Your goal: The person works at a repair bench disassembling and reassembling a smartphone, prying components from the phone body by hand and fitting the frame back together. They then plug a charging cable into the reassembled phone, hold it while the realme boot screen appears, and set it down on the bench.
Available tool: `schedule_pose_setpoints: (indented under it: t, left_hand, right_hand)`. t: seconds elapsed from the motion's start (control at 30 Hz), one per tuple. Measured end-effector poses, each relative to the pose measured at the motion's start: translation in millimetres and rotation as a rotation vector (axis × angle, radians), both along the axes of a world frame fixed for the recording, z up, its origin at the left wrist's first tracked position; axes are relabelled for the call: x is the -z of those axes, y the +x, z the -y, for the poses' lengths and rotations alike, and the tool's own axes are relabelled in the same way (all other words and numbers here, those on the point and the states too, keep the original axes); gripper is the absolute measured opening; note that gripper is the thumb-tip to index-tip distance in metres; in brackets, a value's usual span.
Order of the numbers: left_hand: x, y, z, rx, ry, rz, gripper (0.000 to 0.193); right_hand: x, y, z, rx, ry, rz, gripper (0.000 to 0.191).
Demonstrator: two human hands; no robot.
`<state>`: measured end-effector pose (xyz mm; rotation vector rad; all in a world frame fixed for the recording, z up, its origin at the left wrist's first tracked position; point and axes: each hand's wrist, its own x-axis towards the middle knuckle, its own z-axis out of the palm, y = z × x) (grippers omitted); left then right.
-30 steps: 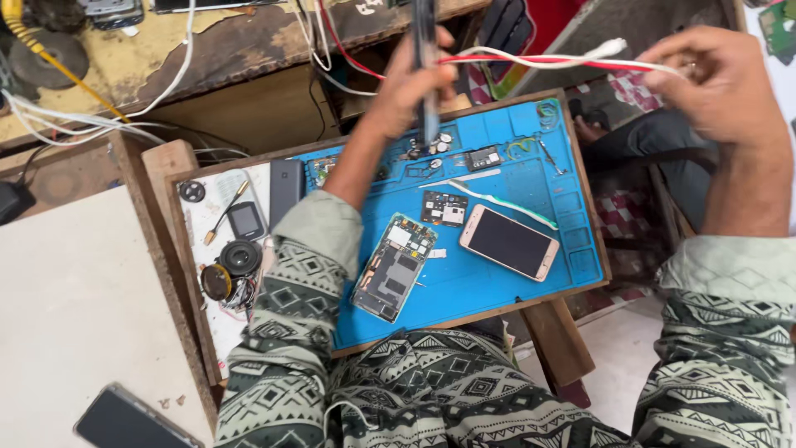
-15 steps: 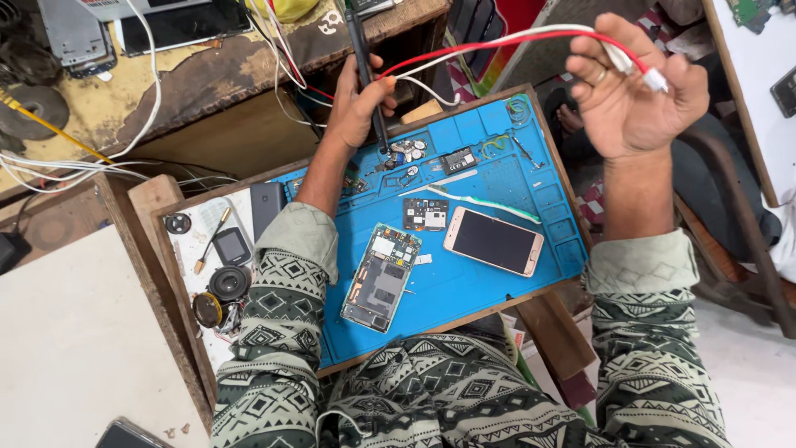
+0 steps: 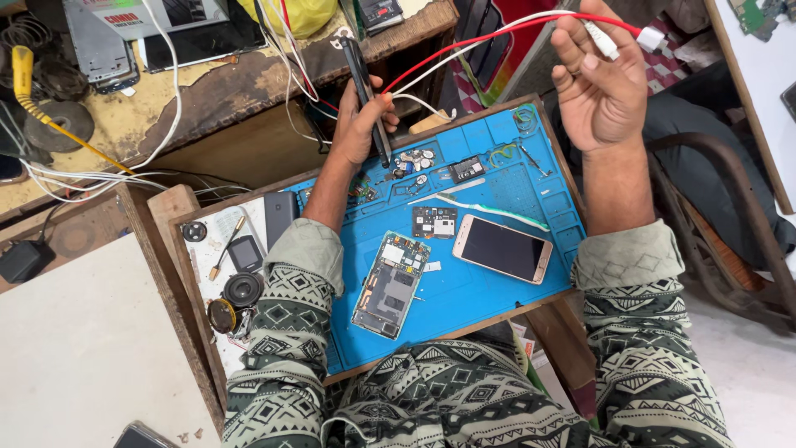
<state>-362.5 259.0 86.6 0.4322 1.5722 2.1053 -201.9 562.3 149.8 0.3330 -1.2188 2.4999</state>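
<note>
My left hand [image 3: 358, 124] grips a dark phone [image 3: 365, 91] held edge-on above the far side of a blue repair mat [image 3: 464, 290]. A red and a white cable [image 3: 489, 33] run from it up to my right hand [image 3: 599, 87], which is raised palm-up at the upper right and holds the white plug end [image 3: 618, 37] between its fingers. On the mat lie an opened phone body [image 3: 391, 284], a gold-edged phone [image 3: 503, 248], a small circuit board [image 3: 434, 222] and a white-green pry strip [image 3: 489, 209].
A wooden tray holds the mat on my lap. Small round parts and a black module [image 3: 245, 253] lie on its left strip. A cluttered workbench [image 3: 166, 99] with wires and a yellow tool [image 3: 23, 70] stands beyond. A white board [image 3: 75, 348] lies left.
My right hand has risen and turned palm-up, with the white plug now at its fingertips. My left hand still holds the dark phone, and the view has shifted slightly.
</note>
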Motion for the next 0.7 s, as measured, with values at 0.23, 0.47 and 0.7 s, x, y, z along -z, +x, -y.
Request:
schedule_pose_setpoints:
  t: [0.23,0.47,0.7]
  left_hand:
    - [-8,-3,15,-0.014,0.078,0.110,0.045]
    - [-7,9,73,-0.180,0.192,0.243,0.056]
    - [-15,36,194,-0.095,0.925,0.322,0.066]
  right_hand:
    - [-5,-24,19,0.096,-0.053,0.047,0.037]
    - [-17,-73,68,0.347,0.557,0.221,0.016]
    - [-18,-100,179,0.200,1.644,-0.037,0.012]
